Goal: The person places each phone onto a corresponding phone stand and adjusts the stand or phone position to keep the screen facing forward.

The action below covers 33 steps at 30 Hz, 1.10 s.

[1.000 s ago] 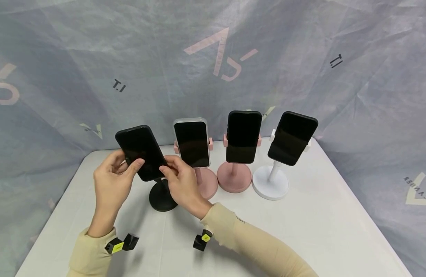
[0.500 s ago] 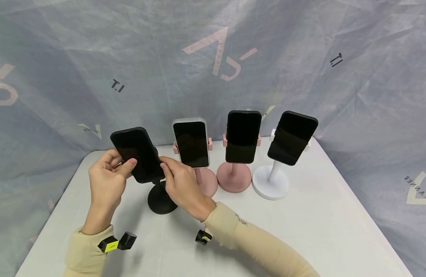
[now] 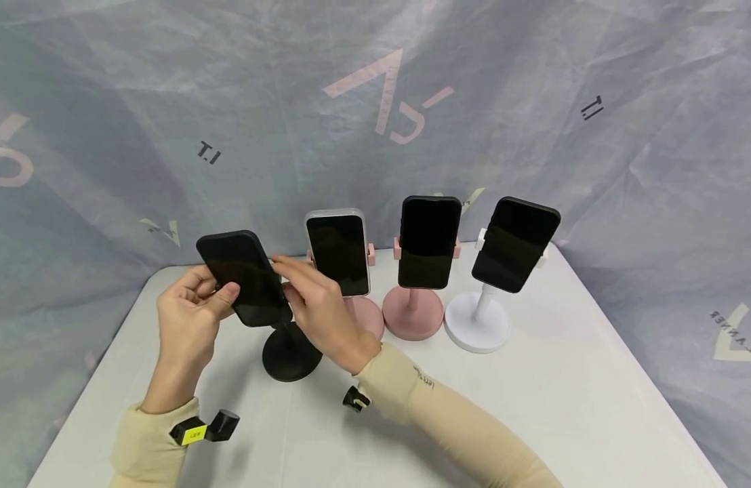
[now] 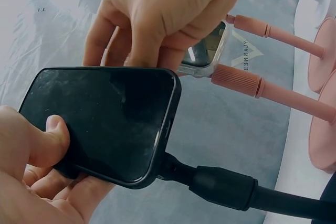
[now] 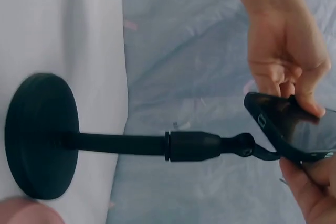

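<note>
A black smartphone [image 3: 247, 285] leans on the head of a black phone stand [image 3: 292, 358], its dark screen towards me. My left hand [image 3: 189, 322] grips the phone's left edge, thumb on the screen and fingers behind. At the opposite edge my right hand [image 3: 327, 312] holds the phone, its fingers partly hidden behind it in the left wrist view. A jointed arm joins the stand's black pole [image 5: 123, 144] to the phone's back in the right wrist view. Whether the holder's clamp is closed on the phone cannot be seen.
To the right, a phone in a clear case [image 3: 339, 251] and a black phone [image 3: 429, 240] sit in pink stands [image 3: 413, 315]. A further phone [image 3: 516, 244] tilts in a white stand [image 3: 478, 324]. Grey printed cloth [image 3: 375, 135] hangs behind the white table [image 3: 534, 407].
The phone has shifted slightly left and down and tips further back. My right hand's fingers have moved up along its right edge. The stand's base has shifted slightly.
</note>
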Each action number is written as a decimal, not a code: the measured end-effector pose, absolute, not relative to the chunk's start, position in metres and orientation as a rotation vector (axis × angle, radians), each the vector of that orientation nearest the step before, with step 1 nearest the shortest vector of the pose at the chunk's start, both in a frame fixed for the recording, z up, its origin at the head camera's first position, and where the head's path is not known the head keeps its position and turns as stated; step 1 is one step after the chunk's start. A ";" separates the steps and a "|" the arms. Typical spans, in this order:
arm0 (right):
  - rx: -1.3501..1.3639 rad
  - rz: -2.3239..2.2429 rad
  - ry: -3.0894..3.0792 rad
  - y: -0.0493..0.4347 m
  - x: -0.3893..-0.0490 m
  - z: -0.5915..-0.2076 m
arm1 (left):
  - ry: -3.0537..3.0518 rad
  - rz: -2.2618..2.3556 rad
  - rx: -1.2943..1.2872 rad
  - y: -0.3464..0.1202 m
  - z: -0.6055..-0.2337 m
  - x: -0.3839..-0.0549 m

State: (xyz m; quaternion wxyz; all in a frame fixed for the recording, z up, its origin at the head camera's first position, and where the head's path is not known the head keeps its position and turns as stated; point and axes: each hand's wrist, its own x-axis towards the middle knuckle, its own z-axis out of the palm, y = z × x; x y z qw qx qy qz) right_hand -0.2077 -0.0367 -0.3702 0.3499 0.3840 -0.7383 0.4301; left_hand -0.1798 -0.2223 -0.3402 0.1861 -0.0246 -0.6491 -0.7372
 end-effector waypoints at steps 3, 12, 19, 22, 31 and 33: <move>1.023 1.059 -1.892 -0.036 -0.211 -0.369 | -1.835 -2.069 -0.059 -0.222 -0.340 -0.179; 1.083 1.031 -1.910 -0.030 -0.215 -0.367 | -1.870 -2.048 -0.049 -0.221 -0.340 -0.180; 1.169 0.494 -2.111 -0.013 -0.207 -0.354 | -1.873 -2.058 -0.070 -0.225 -0.339 -0.179; 1.215 0.509 -2.140 -0.008 -0.205 -0.351 | -1.889 -2.048 -0.060 -0.227 -0.339 -0.179; 1.223 0.511 -2.143 -0.004 -0.201 -0.349 | -1.885 -2.029 0.007 -0.224 -0.337 -0.180; 1.210 0.506 -2.171 -0.004 -0.200 -0.349 | -1.871 -2.031 0.016 -0.222 -0.337 -0.181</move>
